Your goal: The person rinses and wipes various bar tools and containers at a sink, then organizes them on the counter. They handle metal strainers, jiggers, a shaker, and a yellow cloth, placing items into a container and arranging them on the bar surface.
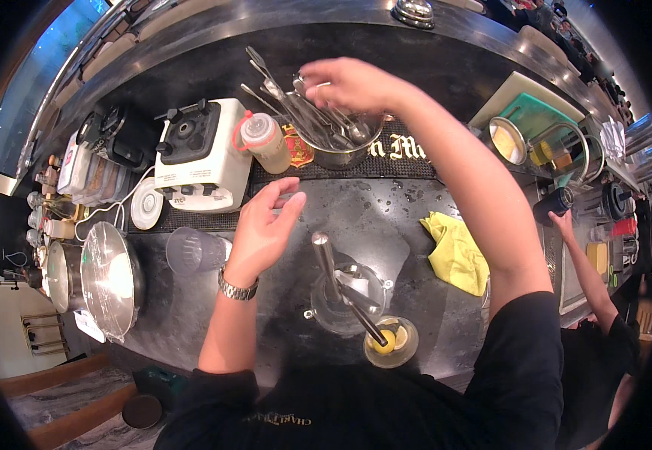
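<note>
My right hand [348,84] reaches over a metal container [341,157] packed with long metal bar utensils [311,116]. Its fingers are bent and blurred among the upper handles; whether they grip one I cannot tell. My left hand [262,229], with a metal watch [237,286] on the wrist, hovers over the counter. Its fingers and thumb are apart and hold nothing. In front of me stands a clear glass vessel [348,319] with a thick metal rod [324,259] rising from it. Beside it, metal tongs [367,319] rest with their tips in a small bowl [392,358] of lemon pieces [387,340].
Left are a white blender base [191,157], a capped squeeze bottle [264,142], a clear plastic cup [191,250] and a film-covered round container [108,281]. A yellow cloth [455,253] lies right. Farther right, a co-worker's hand [562,225] holds a dark cylindrical container [553,204].
</note>
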{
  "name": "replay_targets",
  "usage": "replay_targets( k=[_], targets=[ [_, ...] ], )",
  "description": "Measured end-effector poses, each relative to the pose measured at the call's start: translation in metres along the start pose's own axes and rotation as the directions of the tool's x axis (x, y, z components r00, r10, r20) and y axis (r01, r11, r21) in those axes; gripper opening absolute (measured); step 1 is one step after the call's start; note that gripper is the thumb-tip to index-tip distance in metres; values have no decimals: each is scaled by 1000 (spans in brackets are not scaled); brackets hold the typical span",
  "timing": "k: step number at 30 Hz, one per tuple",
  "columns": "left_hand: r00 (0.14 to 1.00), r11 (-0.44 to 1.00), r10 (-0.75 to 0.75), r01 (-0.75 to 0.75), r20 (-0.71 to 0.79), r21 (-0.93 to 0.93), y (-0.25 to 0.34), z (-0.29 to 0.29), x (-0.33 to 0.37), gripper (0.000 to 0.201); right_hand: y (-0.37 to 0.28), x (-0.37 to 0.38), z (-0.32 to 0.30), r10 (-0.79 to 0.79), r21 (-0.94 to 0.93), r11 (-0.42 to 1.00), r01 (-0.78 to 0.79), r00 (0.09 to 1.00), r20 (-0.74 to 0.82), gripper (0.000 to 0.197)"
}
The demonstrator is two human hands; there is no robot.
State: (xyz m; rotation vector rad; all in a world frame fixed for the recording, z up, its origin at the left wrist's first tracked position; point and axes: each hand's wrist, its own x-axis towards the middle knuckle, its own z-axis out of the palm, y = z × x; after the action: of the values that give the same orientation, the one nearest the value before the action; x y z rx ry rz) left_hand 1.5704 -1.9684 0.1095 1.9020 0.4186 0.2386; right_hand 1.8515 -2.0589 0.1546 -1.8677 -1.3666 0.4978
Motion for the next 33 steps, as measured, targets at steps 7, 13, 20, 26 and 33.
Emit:
replay_targets(
  k=[7, 13, 20, 26, 33],
  targets=[
    [995, 986, -85, 91, 48, -137, -30, -27, -48, 35, 26, -78, -46, 210, -619, 750, -232, 972, -109, 90],
    [986, 981, -144, 153, 84, -115, -51, -20, -64, 35, 39, -59, -28, -16, -529, 837, -141, 960, -281, 17],
    [995, 988, -78, 86, 68, -127, -43, -21, -59, 39, 6, 4, -34, -284, -631, 776, -9, 888, -361, 15],
    [992, 993, -77, 85, 102, -84, -37, -23, -59, 38, 47, 22, -8, -141, -493, 869, 51, 979, -147, 22],
    [987, 994, -94, 100, 128, -44, -53, -31, -80, 38, 32, -5, -23, -300, -466, 883, 61, 836, -460, 44]
  ],
)
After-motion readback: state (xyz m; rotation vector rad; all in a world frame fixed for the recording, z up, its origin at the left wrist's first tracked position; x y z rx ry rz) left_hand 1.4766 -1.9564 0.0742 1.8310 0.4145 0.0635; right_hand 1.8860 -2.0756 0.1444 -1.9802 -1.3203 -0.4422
